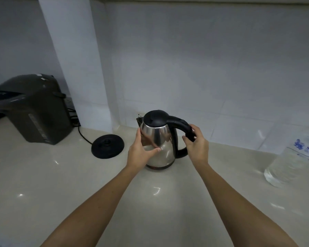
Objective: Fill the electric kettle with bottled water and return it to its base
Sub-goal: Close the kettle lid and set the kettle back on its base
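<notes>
A steel electric kettle [163,139] with a black lid and black handle stands upright on the pale counter, lid closed. My left hand [140,151] presses flat against its steel side, thumb across the front. My right hand [197,144] wraps around the black handle on the kettle's right. The round black base [107,146] lies empty on the counter to the left of the kettle, its cord running back to the wall. A large clear water bottle [292,163] with a blue-printed label stands at the far right edge.
A dark grey hot-water dispenser [32,107] stands at the left on the counter [61,184]. A white tiled wall [203,68] closes the back, with a socket just behind the kettle.
</notes>
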`<state>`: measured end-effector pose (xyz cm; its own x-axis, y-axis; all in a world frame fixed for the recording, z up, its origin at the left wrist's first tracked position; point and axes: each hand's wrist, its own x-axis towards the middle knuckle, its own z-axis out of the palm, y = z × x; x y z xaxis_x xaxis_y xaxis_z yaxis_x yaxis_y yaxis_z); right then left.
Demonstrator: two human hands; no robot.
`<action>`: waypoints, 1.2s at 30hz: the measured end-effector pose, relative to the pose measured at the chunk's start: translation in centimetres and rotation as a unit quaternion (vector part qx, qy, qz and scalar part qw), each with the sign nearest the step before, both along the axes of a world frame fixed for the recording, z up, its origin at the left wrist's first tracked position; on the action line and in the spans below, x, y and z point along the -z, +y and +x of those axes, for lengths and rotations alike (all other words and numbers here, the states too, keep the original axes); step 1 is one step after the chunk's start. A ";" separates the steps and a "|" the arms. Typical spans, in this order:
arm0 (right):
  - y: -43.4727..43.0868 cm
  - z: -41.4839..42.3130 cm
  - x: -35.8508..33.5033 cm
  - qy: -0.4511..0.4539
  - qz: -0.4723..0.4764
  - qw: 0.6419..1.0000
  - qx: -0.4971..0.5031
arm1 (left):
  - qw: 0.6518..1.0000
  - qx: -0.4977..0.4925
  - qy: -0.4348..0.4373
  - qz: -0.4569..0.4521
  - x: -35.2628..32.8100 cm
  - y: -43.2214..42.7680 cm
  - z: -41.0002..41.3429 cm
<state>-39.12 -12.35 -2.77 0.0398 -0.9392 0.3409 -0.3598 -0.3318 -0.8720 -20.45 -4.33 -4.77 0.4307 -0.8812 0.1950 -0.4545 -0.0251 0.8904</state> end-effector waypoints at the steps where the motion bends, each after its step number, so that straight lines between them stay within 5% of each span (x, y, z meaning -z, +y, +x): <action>1: 0.0 2.0 -0.3 -0.005 0.000 1.000 -0.005 | 1.000 -0.003 -0.003 -0.001 -0.4 0.1 1.9; 16: -0.1 24.3 0.0 -0.033 0.044 0.998 -0.016 | 0.999 0.032 -0.003 0.031 -1.8 -0.5 24.4; 36: 3.1 26.2 2.8 -0.066 0.089 0.992 0.060 | 0.976 0.163 -0.029 0.140 -1.7 -4.2 30.2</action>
